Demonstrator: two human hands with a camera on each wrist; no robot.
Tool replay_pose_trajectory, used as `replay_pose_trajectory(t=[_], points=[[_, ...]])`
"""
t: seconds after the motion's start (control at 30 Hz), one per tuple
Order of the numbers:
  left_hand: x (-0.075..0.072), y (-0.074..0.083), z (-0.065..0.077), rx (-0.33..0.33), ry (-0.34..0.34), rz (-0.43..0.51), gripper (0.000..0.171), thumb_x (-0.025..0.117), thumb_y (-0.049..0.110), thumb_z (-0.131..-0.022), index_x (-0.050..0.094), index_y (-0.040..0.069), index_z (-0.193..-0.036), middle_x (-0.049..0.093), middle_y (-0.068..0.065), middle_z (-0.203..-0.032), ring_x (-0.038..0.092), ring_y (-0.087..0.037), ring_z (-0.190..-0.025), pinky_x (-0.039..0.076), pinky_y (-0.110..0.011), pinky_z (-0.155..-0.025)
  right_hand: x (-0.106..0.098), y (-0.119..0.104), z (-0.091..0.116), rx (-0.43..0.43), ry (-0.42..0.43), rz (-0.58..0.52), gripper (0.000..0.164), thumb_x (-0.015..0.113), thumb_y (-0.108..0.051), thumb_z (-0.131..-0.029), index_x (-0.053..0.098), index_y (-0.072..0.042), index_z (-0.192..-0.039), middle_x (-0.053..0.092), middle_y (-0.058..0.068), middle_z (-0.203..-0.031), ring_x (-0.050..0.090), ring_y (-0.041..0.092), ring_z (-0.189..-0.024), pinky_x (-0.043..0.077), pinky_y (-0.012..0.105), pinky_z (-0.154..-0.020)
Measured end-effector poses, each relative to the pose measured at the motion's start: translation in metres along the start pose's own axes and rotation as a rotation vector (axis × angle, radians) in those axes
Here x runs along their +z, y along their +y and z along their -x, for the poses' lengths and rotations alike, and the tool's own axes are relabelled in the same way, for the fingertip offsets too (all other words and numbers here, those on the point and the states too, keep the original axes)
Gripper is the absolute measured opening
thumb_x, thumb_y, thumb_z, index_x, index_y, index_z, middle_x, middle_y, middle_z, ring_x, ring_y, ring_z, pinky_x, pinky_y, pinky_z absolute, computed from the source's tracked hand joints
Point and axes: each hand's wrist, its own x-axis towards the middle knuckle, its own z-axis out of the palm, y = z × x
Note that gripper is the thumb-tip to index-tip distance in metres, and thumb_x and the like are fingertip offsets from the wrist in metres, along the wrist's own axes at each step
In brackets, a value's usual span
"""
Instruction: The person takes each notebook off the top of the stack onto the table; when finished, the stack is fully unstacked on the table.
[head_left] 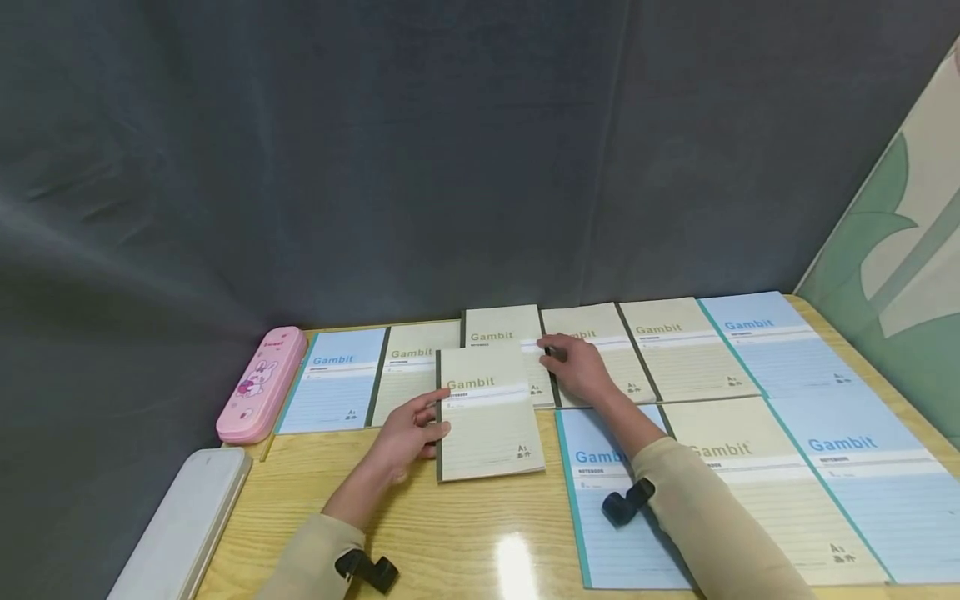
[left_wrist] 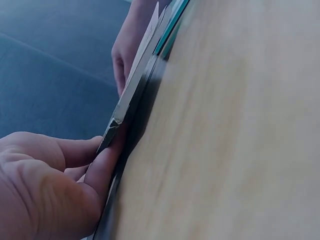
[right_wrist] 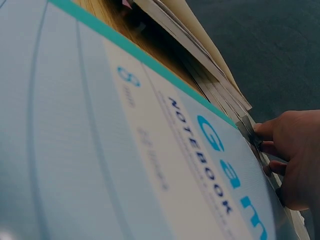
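My left hand (head_left: 405, 433) pinches the dark-spined left edge of a cream Gambit notebook (head_left: 487, 433), thumb on one side and fingers on the other in the left wrist view. The notebook's upper part overlaps cream notebooks in the back row. My right hand (head_left: 577, 367) reaches over to the dark spine between two of these, the back cream notebook (head_left: 498, 321) and the cream notebook to its right (head_left: 600, 367). Its fingertips touch there, bent and slightly apart. In the right wrist view they meet the notebook edges beyond a blue notebook (right_wrist: 150, 150).
Blue notebooks end the back row at left (head_left: 330, 392) and right (head_left: 765, 333). A front row on the right holds a blue (head_left: 622, 533), a cream (head_left: 795, 508) and a blue notebook (head_left: 885, 500). A pink pencil case (head_left: 258, 387) and a white case (head_left: 180, 525) lie left.
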Motion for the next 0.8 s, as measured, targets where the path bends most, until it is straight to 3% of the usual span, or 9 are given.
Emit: replay_pose_trajectory(t=[0.1,0.3,0.8], points=[[0.003,-0.003,0.01,0.01,-0.008,0.006,0.054,0.065,-0.001,-0.097,0.053,0.012,-0.148,0.057,-0.021,-0.139,0.056,-0.013,-0.072,0.048,-0.025,-0.052,0.0,0.0,0.0,0.0,-0.001,0.003,0.034,0.067,-0.016,-0.098,0.068,-0.007,-0.131,0.059,0.016,-0.141,0.054,0.037,-0.131,0.039,0.051,-0.111],[0.011,-0.008,0.028,-0.002,-0.032,0.038,0.056,0.066,-0.002,-0.096,0.052,0.009,-0.149,0.065,-0.016,-0.126,0.058,-0.012,-0.072,0.05,-0.024,-0.052,0.0,-0.001,0.0,0.0,0.001,0.001,0.034,0.067,-0.015,-0.098,0.068,-0.006,-0.131,0.06,0.017,-0.14,0.055,0.038,-0.129,0.04,0.051,-0.11],[0.024,-0.015,0.065,-0.013,-0.086,0.053,0.06,0.07,-0.001,-0.093,0.05,0.008,-0.149,0.066,-0.013,-0.123,0.062,-0.017,-0.078,0.051,-0.024,-0.053,0.0,0.0,-0.001,-0.015,0.014,0.002,0.033,0.067,-0.014,-0.098,0.069,-0.005,-0.129,0.061,0.016,-0.139,0.055,0.037,-0.129,0.039,0.051,-0.111]])
